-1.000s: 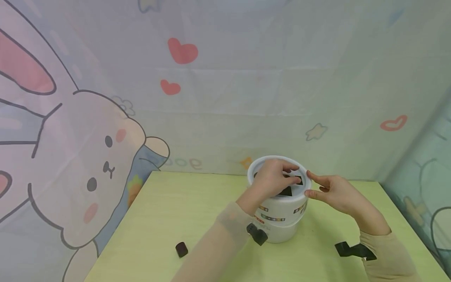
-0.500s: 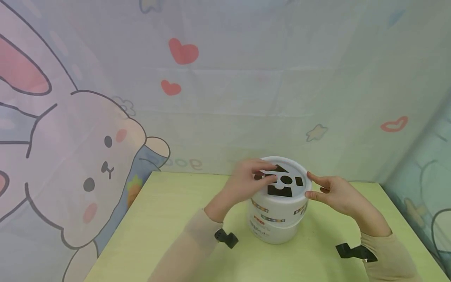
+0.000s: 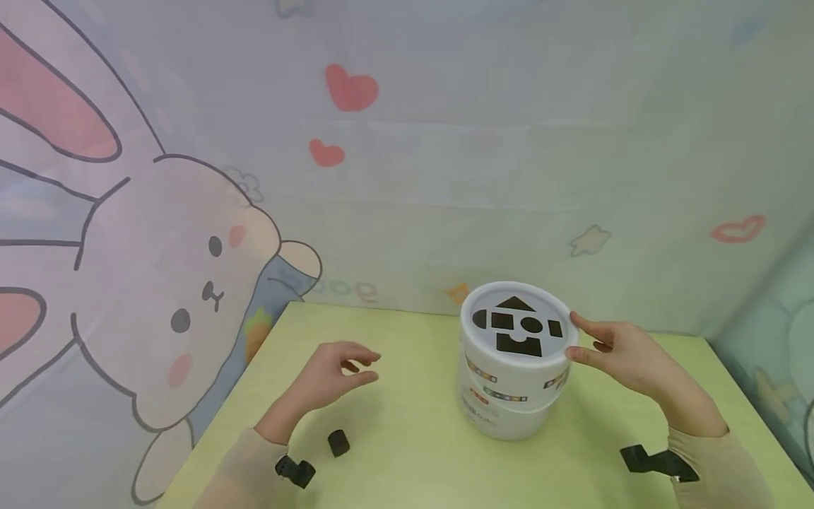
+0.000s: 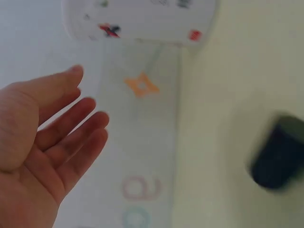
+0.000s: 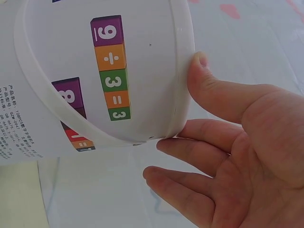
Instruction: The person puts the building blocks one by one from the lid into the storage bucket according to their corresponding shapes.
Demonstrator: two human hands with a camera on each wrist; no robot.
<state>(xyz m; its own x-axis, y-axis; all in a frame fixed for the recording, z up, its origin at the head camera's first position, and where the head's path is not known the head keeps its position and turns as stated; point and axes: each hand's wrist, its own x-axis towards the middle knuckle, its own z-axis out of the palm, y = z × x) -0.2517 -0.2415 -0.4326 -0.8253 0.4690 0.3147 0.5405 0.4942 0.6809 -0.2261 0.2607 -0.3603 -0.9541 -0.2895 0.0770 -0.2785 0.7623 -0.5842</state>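
Note:
A white round bucket [image 3: 509, 396] stands upright at the table's right side; its lid [image 3: 483, 339] has several dark shaped cut-outs, among them a triangle, a square and a circle. My right hand [image 3: 626, 357] touches the rim from the right with thumb and fingertips, set a little apart along its curve. Left of the bucket, my left hand [image 3: 333, 375] is held with fingers relaxed and nothing between them. A short dark cylinder block [image 3: 339, 443] lies on the table just below that hand; in the left wrist view the block [image 4: 280, 156] appears blurred at the right.
The pale yellow-green table [image 3: 413, 466] ends at a fabric backdrop [image 3: 445, 177] printed with a rabbit and hearts, close behind the bucket. Small black devices are strapped at both wrists.
From over the lid, my left hand has moved left and down to near the dark block, uncovering the cut-outs. The right hand stays at the rim. The head view has shifted slightly.

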